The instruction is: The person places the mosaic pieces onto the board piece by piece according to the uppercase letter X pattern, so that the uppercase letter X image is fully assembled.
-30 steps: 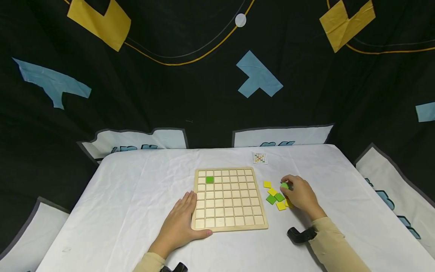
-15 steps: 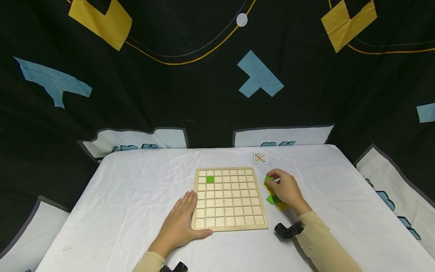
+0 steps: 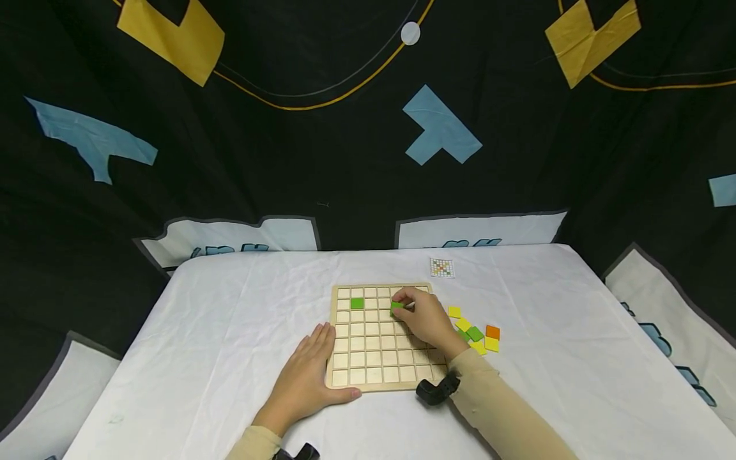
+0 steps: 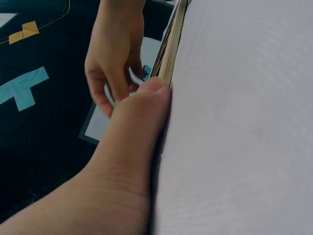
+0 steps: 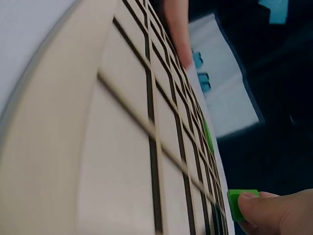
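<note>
A wooden grid board [image 3: 365,358] lies on the white table with a green square tile [image 3: 357,303] in a cell near its back left. My left hand [image 3: 305,370] rests against the board's left side, fingers straight, its thumb [image 4: 154,85] at the front edge. Over the back right part of the board, my right hand [image 3: 428,319] pinches another green square tile [image 5: 235,208] between thumb and fingers. Whether this tile touches the board I cannot tell. The right hand and forearm hide some of the board's right-hand cells.
Right of the board lie several loose tiles: yellow ones [image 3: 455,312], green ones [image 3: 475,333] and an orange one [image 3: 492,331]. A small card [image 3: 442,268] printed with a coloured grid lies behind them. A dark curtain [image 3: 322,160] hangs beyond the table's far edge.
My right hand has carried the pinched green tile leftward from the loose tiles to over the board, uncovering the orange tile. The left hand stays in place.
</note>
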